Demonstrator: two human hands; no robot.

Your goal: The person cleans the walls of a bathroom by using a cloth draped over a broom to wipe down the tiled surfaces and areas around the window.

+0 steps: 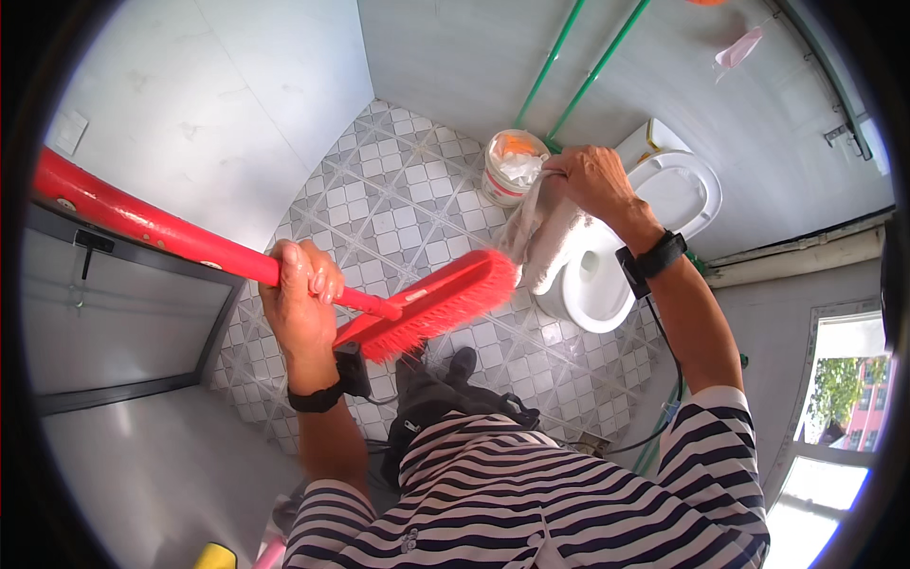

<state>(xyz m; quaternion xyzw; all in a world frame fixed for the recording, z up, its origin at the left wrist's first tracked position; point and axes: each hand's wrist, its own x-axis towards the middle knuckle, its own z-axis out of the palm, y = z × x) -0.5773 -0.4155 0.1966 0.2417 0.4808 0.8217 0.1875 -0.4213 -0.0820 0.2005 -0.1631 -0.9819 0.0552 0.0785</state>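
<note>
My left hand (302, 295) is closed around the red handle of a broom (434, 299), just above its head. The broom head has red bristles and is held raised over the tiled floor, tilted up to the right. The handle runs away to the upper left. My right hand (593, 178) pinches the top of a whitish cloth (558, 245), which hangs down from the fingers beside the broom head. The cloth's lower end overlaps the view of a white toilet bowl (597, 299); whether they touch I cannot tell.
A white bucket (501, 188) holding crumpled paper and something orange stands by the back wall near two green pipes (597, 75). The toilet's raised seat and lid (679, 188) lie right of it. A grey-framed door (128, 313) is at the left, a window (846, 398) at the right.
</note>
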